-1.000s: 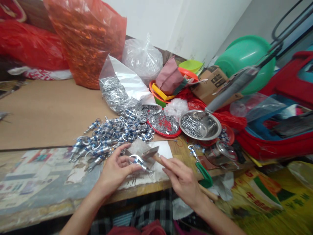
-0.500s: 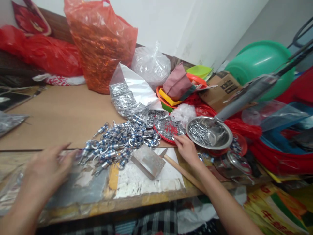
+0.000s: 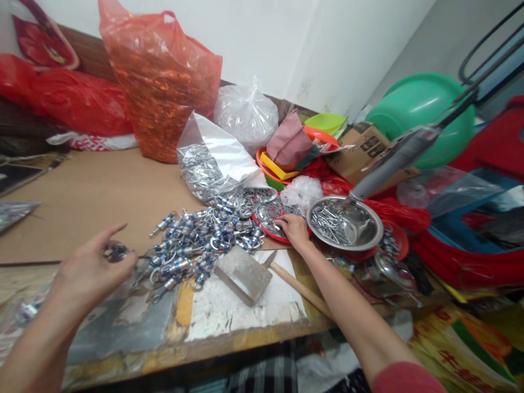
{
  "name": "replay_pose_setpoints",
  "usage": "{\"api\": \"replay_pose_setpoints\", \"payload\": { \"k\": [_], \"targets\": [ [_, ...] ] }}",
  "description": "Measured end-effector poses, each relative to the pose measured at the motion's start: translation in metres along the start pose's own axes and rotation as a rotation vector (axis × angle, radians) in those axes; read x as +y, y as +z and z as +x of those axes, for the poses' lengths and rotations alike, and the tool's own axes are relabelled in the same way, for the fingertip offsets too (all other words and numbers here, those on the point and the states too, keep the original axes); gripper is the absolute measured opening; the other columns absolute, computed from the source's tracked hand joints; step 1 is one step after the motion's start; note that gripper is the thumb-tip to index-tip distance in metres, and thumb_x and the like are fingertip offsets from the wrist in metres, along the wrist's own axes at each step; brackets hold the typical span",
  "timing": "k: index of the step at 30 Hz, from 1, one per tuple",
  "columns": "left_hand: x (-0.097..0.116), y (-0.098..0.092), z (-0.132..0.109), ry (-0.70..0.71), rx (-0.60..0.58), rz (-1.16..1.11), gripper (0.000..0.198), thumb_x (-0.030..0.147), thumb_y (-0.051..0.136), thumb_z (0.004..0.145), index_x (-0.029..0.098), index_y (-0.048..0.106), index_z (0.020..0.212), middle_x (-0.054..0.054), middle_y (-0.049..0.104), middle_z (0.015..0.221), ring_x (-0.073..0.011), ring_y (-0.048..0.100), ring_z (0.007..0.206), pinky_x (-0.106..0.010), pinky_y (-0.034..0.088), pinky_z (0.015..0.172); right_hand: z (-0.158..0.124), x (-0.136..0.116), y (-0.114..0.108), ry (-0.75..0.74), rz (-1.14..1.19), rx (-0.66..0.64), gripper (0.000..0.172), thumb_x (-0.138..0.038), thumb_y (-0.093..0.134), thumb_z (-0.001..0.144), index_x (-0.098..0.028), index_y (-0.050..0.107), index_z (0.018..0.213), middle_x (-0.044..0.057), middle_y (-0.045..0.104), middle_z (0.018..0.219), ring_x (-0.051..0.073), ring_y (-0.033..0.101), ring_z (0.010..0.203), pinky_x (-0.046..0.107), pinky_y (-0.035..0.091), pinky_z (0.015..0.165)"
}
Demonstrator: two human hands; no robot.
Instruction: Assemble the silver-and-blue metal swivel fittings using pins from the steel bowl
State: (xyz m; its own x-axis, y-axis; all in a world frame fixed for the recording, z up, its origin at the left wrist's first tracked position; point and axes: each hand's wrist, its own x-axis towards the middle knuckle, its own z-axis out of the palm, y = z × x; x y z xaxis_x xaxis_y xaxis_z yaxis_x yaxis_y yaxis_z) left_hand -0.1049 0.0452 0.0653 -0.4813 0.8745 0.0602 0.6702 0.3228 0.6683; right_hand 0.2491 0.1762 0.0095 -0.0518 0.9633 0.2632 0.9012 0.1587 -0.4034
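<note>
The hook clips (image 3: 200, 234) were shiny metal with glossy blue bands; the block (image 3: 243, 274) was grey metal, flat but dull and scuffed; the hammer (image 3: 303, 289) had a dark metal head and a smooth wooden handle; the bowl (image 3: 366, 222) was smooth, shiny metal; the pins (image 3: 327, 222) were shiny metal too; the round dish (image 3: 275, 236) was red plastic; the cardboard sheet (image 3: 94, 202) was brown and matt; the carrier bag (image 3: 164, 93) was thin, crinkly plastic; the basin (image 3: 434, 120) was smooth, glossy plastic; the sleeve (image 3: 405, 376) was matt cloth.
</note>
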Motion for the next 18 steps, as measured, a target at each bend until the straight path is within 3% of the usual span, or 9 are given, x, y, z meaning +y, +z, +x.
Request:
{"api": "replay_pose_setpoints", "payload": {
  "k": [2,3,5,8,12,15,18],
  "targets": [
    [0.018,-0.002,-0.013,-0.021,0.043,-0.092,0.059,0.036,0.063,0.06,0.021,0.052,0.116,0.003,0.055,0.063,-0.0123,0.047,0.054,-0.021,0.037,0.052,-0.003,0.0,-0.006,0.009,0.076,0.048,0.014,-0.026,0.058,0.074,-0.019,0.07,0.075,0.006,0.067,0.081,0.018,0.059,0.078,0.028,0.041,0.075],
    [0.027,0.0,-0.02,-0.025,0.003,-0.219,0.056,0.038,0.064,0.06,0.022,0.054,0.113,0.002,0.059,0.067,-0.0121,0.05,0.057,-0.021,0.04,0.054,-0.006,-0.003,-0.008,0.015,0.119,0.07,0.015,-0.026,0.058,0.074,-0.019,0.07,0.076,0.006,0.068,0.081,0.019,0.06,0.078,0.029,0.042,0.075],
    [0.04,0.014,-0.035,-0.051,-0.169,-0.51,0.049,0.035,0.068,0.057,0.019,0.061,0.102,-0.001,0.068,0.076,-0.0138,0.058,0.066,-0.023,0.045,0.063,-0.018,-0.016,-0.012,0.02,0.215,0.087,0.018,-0.026,0.055,0.075,-0.017,0.07,0.081,0.006,0.068,0.079,0.018,0.061,0.073,0.028,0.045,0.07],
    [0.049,0.046,-0.058,-0.012,-0.406,-0.59,0.037,0.031,0.069,0.054,0.018,0.068,0.089,-0.004,0.073,0.08,-0.0194,0.063,0.077,-0.03,0.047,0.075,-0.05,-0.051,-0.018,-0.004,0.355,0.04,0.022,-0.025,0.053,0.076,-0.016,0.067,0.09,0.003,0.069,0.07,0.014,0.062,0.06,0.026,0.048,0.059],
    [0.048,0.077,-0.08,0.147,-0.382,-0.533,0.034,0.031,0.067,0.057,0.022,0.069,0.09,-0.002,0.072,0.09,-0.0234,0.064,0.086,-0.035,0.047,0.082,-0.101,-0.101,-0.032,-0.16,0.571,-0.05,0.012,-0.016,0.058,0.073,-0.016,0.069,0.077,0.003,0.067,0.072,0.013,0.061,0.066,0.023,0.048,0.062],
    [0.048,0.083,-0.087,0.282,-0.323,-0.504,0.029,0.03,0.064,0.061,0.024,0.069,0.089,-0.002,0.071,0.095,-0.0231,0.064,0.09,-0.035,0.047,0.085,-0.122,-0.119,-0.04,-0.254,0.614,-0.083,0.014,-0.012,0.056,0.074,-0.017,0.069,0.077,0.003,0.065,0.073,0.013,0.059,0.07,0.024,0.046,0.067],
    [0.05,0.081,-0.088,0.373,-0.291,-0.482,0.026,0.03,0.062,0.064,0.025,0.069,0.089,-0.002,0.07,0.098,-0.0228,0.063,0.093,-0.035,0.046,0.087,-0.125,-0.123,-0.043,-0.229,0.626,-0.106,0.013,-0.013,0.057,0.075,-0.018,0.068,0.079,0.002,0.063,0.071,0.013,0.058,0.07,0.024,0.045,0.065]
  ]
}}
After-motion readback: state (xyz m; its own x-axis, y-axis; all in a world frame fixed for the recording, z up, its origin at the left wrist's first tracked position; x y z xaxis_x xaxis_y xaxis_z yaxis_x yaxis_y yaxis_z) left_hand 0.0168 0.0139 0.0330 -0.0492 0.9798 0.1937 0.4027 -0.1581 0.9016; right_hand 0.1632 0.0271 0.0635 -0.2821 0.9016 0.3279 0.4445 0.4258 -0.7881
